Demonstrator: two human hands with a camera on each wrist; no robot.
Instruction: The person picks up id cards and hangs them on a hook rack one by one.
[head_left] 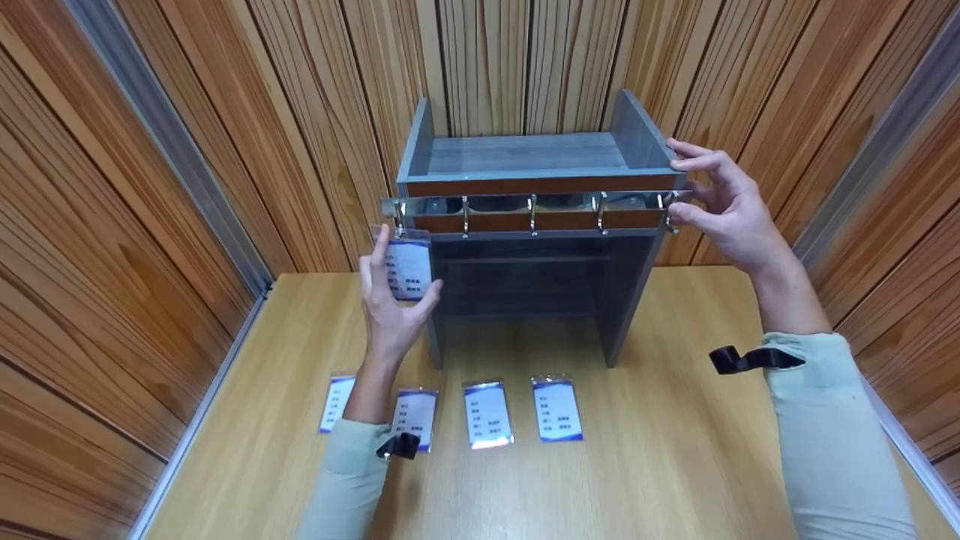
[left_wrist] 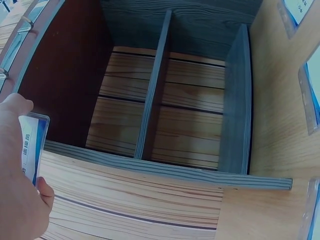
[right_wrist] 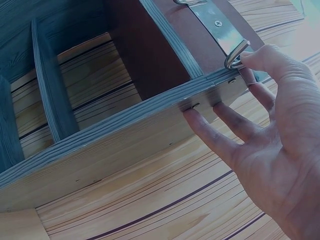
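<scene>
A grey wooden desk shelf [head_left: 529, 154] carries a metal hook rail [head_left: 499, 204] across its front. At the rail's left end, a clear badge holder with a printed card [head_left: 411, 266] is just below the leftmost hook; whether it hangs there is unclear. My left hand [head_left: 394, 315] holds this badge, fingers at its left side and thumb at its lower right edge. My right hand [head_left: 739, 217] grips the rail's right end by the last hook [right_wrist: 235, 56], thumb in front. Its other fingers touch the shelf's side panel [right_wrist: 150, 140] in the right wrist view.
Several badges lie on the wooden table in front of the shelf: one at far left [head_left: 336, 401], one partly behind the left forearm [head_left: 416, 416], and two farther right [head_left: 487, 412]. Wood-panelled walls [head_left: 187, 112] enclose the table. Black straps [head_left: 750, 360] dangle from the sleeves.
</scene>
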